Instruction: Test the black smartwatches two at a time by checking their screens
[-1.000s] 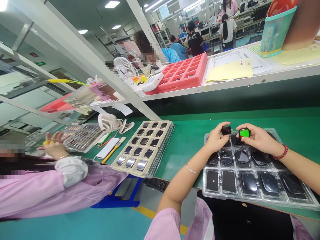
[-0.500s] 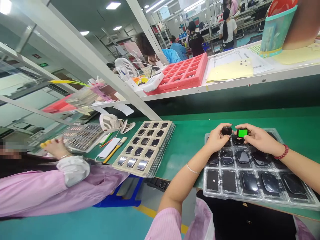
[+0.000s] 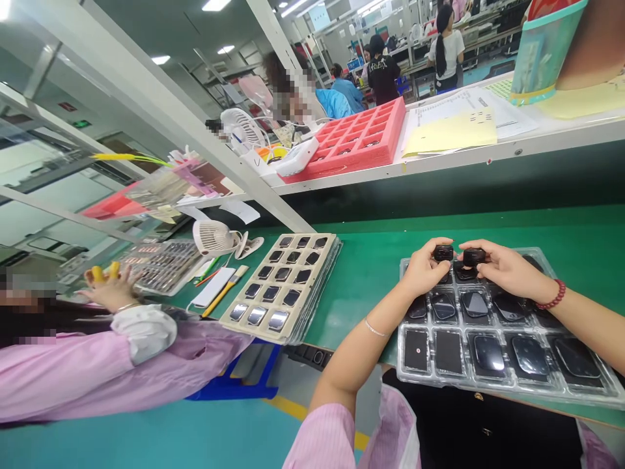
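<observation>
My left hand (image 3: pixel 424 268) pinches a small black watch body (image 3: pixel 443 252) at its fingertips. My right hand (image 3: pixel 504 268) pinches a second small black watch body (image 3: pixel 473 255), and its screen is dark. Both hands hover over the far row of a clear plastic tray (image 3: pixel 508 384) that holds several dark watch bodies in pockets. The two held pieces are close together, nearly touching. The tray lies on a green bench mat (image 3: pixel 371 267) near the front edge.
A beige tray (image 3: pixel 284 285) of several small screens lies to the left. A co-worker's pink sleeve (image 3: pixel 117 368) and hand (image 3: pixel 110 290) are at far left beside another tray (image 3: pixel 161 264). A small white fan (image 3: pixel 213 237), brush and pens lie nearby. A red foam tray (image 3: pixel 359 140) sits on the shelf above.
The green lit screen of the piece in my right hand has gone dark. Both hands stayed over the tray's far row. The co-worker's hand moved slightly.
</observation>
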The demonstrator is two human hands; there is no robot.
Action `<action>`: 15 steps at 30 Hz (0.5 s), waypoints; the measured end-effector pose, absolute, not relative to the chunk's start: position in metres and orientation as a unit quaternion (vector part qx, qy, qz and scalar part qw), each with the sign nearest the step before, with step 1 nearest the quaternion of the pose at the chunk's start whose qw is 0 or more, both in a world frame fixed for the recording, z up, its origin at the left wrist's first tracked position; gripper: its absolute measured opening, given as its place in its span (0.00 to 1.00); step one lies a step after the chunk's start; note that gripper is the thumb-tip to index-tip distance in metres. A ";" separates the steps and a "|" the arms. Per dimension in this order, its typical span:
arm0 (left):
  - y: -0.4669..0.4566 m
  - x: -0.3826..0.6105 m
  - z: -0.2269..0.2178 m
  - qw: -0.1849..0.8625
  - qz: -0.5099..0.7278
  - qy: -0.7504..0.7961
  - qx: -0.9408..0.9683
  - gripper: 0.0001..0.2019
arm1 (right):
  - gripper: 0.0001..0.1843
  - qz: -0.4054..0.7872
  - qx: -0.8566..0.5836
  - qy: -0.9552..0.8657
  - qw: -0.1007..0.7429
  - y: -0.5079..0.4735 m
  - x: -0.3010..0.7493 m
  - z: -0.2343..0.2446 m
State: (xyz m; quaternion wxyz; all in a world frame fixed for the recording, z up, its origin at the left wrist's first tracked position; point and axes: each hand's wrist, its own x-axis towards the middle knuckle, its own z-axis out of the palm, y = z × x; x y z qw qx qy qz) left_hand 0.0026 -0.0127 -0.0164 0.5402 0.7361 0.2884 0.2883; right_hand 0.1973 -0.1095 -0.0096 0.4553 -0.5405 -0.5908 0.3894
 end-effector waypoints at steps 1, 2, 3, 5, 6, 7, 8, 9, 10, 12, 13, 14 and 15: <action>-0.012 0.003 -0.017 0.545 0.287 0.287 0.734 0.24 | 0.23 0.392 -0.542 -0.589 0.455 -0.110 0.197 -0.010; -0.012 0.003 -0.018 0.552 0.287 0.284 0.730 0.25 | 0.24 0.394 -0.543 -0.585 0.455 -0.110 0.197 -0.011; -0.012 0.003 -0.019 0.561 0.290 0.279 0.723 0.26 | 0.25 0.398 -0.543 -0.580 0.458 -0.109 0.197 -0.011; -0.010 0.003 -0.021 0.586 0.298 0.269 0.704 0.29 | 0.29 0.410 -0.539 -0.564 0.472 -0.109 0.198 -0.011; -0.009 0.004 -0.021 0.604 0.302 0.263 0.689 0.31 | 0.32 0.422 -0.533 -0.552 0.483 -0.109 0.198 -0.011; -0.008 0.004 -0.022 0.625 0.303 0.257 0.672 0.33 | 0.35 0.435 -0.528 -0.537 0.494 -0.108 0.198 -0.011; -0.007 0.004 -0.022 0.647 0.303 0.251 0.653 0.36 | 0.37 0.449 -0.523 -0.519 0.506 -0.108 0.199 -0.010; -0.005 0.004 -0.021 0.669 0.303 0.245 0.633 0.38 | 0.38 0.461 -0.522 -0.499 0.515 -0.107 0.200 -0.009; -0.004 0.004 -0.020 0.689 0.301 0.242 0.613 0.41 | 0.38 0.474 -0.524 -0.478 0.522 -0.107 0.201 -0.008; -0.001 0.002 -0.017 0.722 0.295 0.240 0.578 0.43 | 0.36 0.499 -0.526 -0.443 0.528 -0.106 0.206 -0.006; 0.000 0.002 -0.015 0.737 0.292 0.240 0.561 0.43 | 0.33 0.512 -0.524 -0.429 0.529 -0.105 0.208 -0.005; 0.001 0.001 -0.013 0.752 0.288 0.241 0.542 0.40 | 0.29 0.526 -0.519 -0.418 0.528 -0.104 0.211 -0.004; 0.002 0.000 -0.011 0.768 0.281 0.243 0.521 0.37 | 0.25 0.542 -0.512 -0.409 0.526 -0.103 0.213 -0.004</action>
